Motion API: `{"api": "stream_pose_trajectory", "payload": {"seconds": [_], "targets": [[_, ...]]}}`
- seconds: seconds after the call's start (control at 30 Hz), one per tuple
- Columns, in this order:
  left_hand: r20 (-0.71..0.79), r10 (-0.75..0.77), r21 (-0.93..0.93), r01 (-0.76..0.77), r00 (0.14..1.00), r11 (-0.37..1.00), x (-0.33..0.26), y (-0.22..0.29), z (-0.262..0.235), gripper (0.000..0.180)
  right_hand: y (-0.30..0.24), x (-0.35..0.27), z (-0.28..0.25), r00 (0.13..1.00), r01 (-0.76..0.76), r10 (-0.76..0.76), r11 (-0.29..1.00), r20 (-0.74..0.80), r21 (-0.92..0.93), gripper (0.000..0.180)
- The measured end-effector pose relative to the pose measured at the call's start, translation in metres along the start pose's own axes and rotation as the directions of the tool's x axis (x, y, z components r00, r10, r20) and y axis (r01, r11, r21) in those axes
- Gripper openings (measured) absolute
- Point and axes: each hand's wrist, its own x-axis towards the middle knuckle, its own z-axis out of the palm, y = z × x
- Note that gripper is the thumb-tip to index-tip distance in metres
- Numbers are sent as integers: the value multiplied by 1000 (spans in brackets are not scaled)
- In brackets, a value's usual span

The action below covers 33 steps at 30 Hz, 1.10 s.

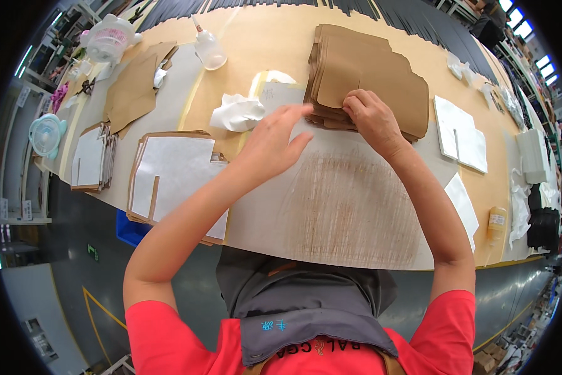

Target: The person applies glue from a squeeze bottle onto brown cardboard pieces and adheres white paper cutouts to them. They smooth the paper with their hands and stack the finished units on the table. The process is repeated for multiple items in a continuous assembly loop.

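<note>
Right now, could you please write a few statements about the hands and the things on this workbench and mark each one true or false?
1. The right hand rests on the near edge of the stack of brown paper cutouts. True.
2. The left hand grips the glue bottle. False: it is flat and open beside the stack, and the bottle stands apart at the far side.
3. A crumpled white cloth lies left of the left hand. True.
4. The grey work mat is spotless. False: brownish streaks cover its middle.
5. The small turquoise fan stands at the bench's right end. False: it is at the left.
</note>
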Motion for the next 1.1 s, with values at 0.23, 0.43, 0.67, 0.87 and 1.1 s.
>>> {"api": "stream_pose_trajectory", "payload": {"seconds": [0.23, 0.43, 0.67, 0.87, 1.1], "targets": [[-147, -586, -505, 449, 797, 737, 93, -19, 34, 60, -2, 4, -9, 965, -260, 258, 915, 50, 308, 5], [-239, -425, -634, 191, 873, 750, 90, -24, 22, 58, 27, 4, -23, 748, -423, 660, 395, 68, 816, 10], [214, -462, -872, 381, 861, 307, 103, 9, 23, 49, -17, -35, -26, 982, -179, 185, 889, 27, 421, 8], [-131, -300, -682, 134, 945, 719, 79, 1, 51, 30, -6, -64, -54, 977, -13, 46, 988, -209, 156, 26], [-87, 3, -496, -46, 996, 867, 41, 57, 15, 23, 53, -63, -88, 747, -546, 607, 330, 270, 770, 93]]}}
